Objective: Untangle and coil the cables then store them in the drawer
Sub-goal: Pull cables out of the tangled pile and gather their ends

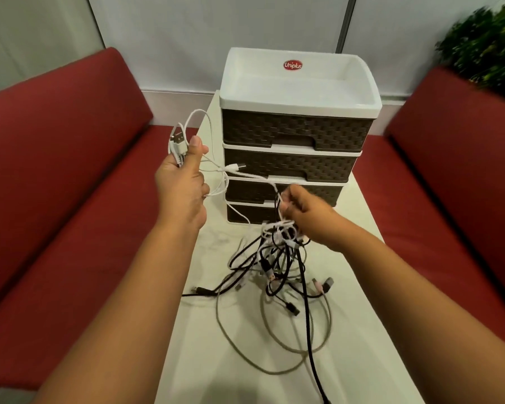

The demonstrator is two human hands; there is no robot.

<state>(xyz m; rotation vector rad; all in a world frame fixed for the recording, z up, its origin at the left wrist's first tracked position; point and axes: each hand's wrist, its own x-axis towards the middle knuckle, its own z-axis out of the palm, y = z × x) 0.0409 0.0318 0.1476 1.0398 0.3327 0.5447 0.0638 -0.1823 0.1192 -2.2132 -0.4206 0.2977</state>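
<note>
A tangle of black, grey and white cables [277, 266] hangs from my right hand [306, 217], which grips its knotted top above the white table [362, 217]. The lower strands trail over the table toward me. My left hand [184, 182] is raised at the left and holds several white cable ends [178, 141] with USB plugs. A white cable [247, 174] stretches from it across to my right hand. Behind the hands stands a drawer unit [295, 158] with brown woven-pattern fronts, all drawers shut, and a white tray top.
Red sofas [70, 185] flank the narrow table on both sides. A green plant [484, 42] stands at the back right. White wall panels close off the back.
</note>
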